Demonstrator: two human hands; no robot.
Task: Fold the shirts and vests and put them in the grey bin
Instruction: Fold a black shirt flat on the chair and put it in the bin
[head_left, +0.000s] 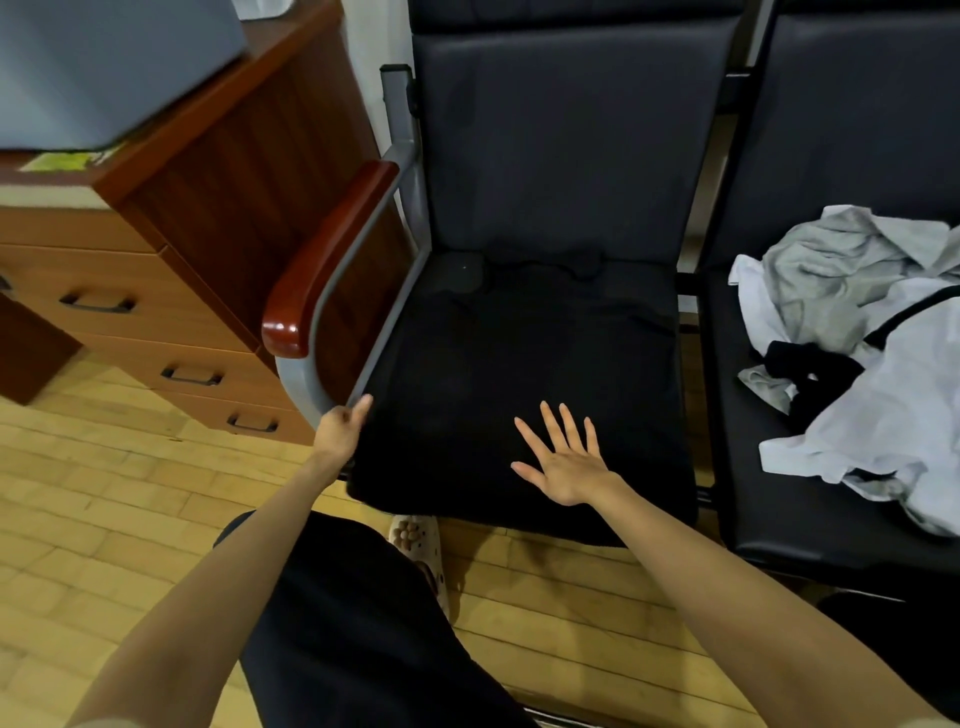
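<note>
black garment spread on chair seat. left hand grip pinching its left edge; right hand spread flat, pressing. folding step; next likely fold edge inward. grey bin unseen.

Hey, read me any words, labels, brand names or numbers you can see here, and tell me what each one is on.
No text can be read in this view.
Yellow-green paper under the grey bin on the wooden desk: any print is too blurred to read.
Black garment on the chair seat and the clothes pile on the next seat: no labels or logos visible.
</note>
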